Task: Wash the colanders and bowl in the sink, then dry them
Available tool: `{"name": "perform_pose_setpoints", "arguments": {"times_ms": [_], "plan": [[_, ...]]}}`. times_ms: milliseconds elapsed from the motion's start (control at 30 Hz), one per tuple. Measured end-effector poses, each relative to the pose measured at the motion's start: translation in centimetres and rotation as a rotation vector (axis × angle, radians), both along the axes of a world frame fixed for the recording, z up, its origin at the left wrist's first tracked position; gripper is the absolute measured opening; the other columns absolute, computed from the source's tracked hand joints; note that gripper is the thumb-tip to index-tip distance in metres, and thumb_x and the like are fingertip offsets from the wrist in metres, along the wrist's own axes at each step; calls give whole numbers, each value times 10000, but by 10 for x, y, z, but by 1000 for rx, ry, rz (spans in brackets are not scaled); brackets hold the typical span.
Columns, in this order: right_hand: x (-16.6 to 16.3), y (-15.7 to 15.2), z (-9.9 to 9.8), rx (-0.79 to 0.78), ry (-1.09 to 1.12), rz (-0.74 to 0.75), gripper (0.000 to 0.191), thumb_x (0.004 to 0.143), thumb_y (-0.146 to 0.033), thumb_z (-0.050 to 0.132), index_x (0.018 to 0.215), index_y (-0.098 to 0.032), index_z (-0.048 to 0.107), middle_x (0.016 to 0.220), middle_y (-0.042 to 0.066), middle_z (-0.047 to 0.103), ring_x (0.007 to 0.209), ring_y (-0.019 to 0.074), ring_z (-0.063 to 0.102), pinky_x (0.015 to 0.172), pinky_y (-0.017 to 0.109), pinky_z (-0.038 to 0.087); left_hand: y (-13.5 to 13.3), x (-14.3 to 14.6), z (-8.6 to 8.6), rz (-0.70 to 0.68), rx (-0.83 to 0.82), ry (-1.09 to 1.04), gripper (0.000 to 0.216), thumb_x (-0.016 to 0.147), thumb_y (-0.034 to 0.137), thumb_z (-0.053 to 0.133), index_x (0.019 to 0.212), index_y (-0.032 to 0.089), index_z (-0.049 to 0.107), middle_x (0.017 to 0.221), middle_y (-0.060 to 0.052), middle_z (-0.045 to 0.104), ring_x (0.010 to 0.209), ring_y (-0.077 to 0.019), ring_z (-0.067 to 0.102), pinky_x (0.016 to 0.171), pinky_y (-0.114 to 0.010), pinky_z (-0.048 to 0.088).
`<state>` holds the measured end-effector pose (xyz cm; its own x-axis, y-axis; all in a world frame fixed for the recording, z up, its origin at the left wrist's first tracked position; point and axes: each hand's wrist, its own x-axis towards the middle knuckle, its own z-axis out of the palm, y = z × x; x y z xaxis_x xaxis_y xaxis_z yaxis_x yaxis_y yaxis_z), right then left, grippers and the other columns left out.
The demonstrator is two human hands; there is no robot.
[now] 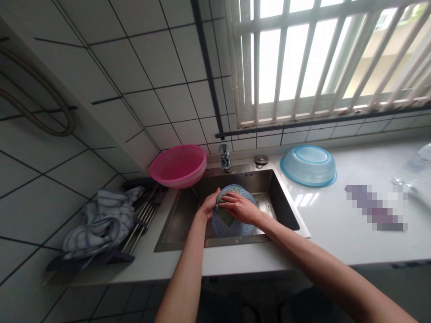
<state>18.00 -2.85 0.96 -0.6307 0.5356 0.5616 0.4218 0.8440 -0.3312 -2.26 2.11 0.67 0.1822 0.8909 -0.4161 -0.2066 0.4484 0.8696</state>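
Note:
Inside the steel sink point(286, 199), a blue plastic colander point(220, 229) is tilted, its perforated side showing. My left hand point(209, 206) grips the colander at its left edge, with the fingertips partly hidden behind it. A green cloth point(226, 218) lies against the colander's surface. Over that cloth, my right hand point(239, 207) presses with its fingers together, pinning it to the colander. Behind both hands stands the chrome faucet point(224, 158); I cannot make out any running water.
A pink basket point(178, 167) sits at the sink's back left corner. Right of the sink, a blue basket point(308, 166) rests upside down on the white counter point(323, 224), near a drain plug point(261, 160). Striped cloth point(101, 220) covers part of a rack point(143, 220) at left.

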Motion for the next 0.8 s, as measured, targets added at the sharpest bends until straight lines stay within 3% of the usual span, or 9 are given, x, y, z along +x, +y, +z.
{"name": "perform_pose_setpoints", "arguments": {"times_ms": [133,300,400,500,567,700,800], "plan": [[19,15,-6,-93,137,-52,370,1094,-287,576,1427,-300,735,1525,55,676,1470,259,580,1276,464,442,-1,4,0,88,170,37,353,840,473,890,918,141,798,886,-68,810,794,-200,712,760,-292,545],[59,44,-21,-533,355,-454,398,1087,-335,525,1392,-241,762,1407,94,752,1306,282,719,1164,455,540,-2,2,3,70,182,43,356,890,500,830,949,152,788,882,-70,804,757,-205,715,751,-331,579],[72,53,-25,-706,344,-570,402,1070,-342,525,1355,-225,784,1347,99,779,1255,305,748,1123,455,562,-3,1,3,63,184,66,346,911,494,807,1014,164,784,902,-69,799,761,-215,722,729,-345,584],[68,51,-21,-615,422,-498,408,1067,-335,519,1388,-281,766,1414,57,749,1334,273,707,1178,439,526,-1,1,0,78,246,71,391,883,521,829,1034,162,792,965,-80,806,846,-229,734,811,-364,589],[57,45,-18,-510,439,-359,414,1043,-272,539,1387,-309,765,1489,37,703,1405,248,657,1227,437,486,0,2,-2,70,300,88,434,847,558,849,1019,163,804,1011,-89,814,935,-250,739,905,-383,579],[33,30,-12,-330,263,-72,466,963,-140,616,1360,-319,782,1570,38,638,1539,287,521,1287,523,418,2,4,-6,44,387,168,451,803,572,873,1024,181,834,1210,-117,814,1222,-322,699,1129,-429,488],[27,24,-8,-217,224,-43,452,988,-154,639,1392,-315,762,1579,53,631,1575,306,465,1284,552,420,0,7,-8,75,376,118,393,836,510,859,1085,207,837,1347,-111,778,1375,-325,627,1220,-447,414]]}}
